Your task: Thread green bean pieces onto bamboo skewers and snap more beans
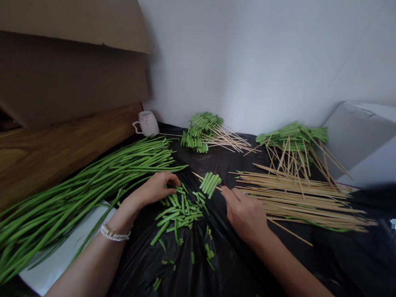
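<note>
In my right hand [246, 213] a thin wooden skewer [197, 175] is gripped near the middle. Several short cut green stalk pieces [210, 184] are threaded side by side on it, beyond my fingertips. My left hand [158, 186] reaches to the upper left side of a loose pile of cut green pieces [181, 214]. Its thumb and fingers are curled together over the pile's edge; what they hold, if anything, is hidden. Long uncut green stalks, like long beans or garlic scapes [86, 189], lie to the left of that hand, partly over a white board [67, 248].
Bare skewers [304, 204] lie in rows at right. Filled skewers are stacked at the back middle [203, 126] and back right [292, 136]. A pale mug [148, 123], a cardboard box [67, 63] and a white box [379, 141] border the black plastic sheet [228, 276].
</note>
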### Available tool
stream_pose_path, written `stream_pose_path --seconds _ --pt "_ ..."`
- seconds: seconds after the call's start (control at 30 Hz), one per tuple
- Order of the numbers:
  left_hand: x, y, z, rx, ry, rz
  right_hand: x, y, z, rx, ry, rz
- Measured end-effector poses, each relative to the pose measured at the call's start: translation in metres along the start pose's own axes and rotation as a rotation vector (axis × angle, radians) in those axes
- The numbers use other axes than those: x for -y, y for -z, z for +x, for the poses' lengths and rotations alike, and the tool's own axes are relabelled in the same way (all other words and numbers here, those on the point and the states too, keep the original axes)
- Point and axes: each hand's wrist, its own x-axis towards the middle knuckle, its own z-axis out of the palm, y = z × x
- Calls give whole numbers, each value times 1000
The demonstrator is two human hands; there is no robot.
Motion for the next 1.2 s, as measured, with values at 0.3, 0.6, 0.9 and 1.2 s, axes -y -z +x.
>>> stream_pose_path --seconds 0.3,0.6,0.9,1.2 --pt "-5 -6 2 -38 -77 208 0 0 -1 13 5 -11" --pt "-2 -11 5 -75 -175 186 0 0 -1 12 10 1" --pt "-19 -10 6 -286 144 -501 1 2 0 3 21 9" --pt "-30 -22 6 -69 319 -1446 4 3 0 -2 31 28"
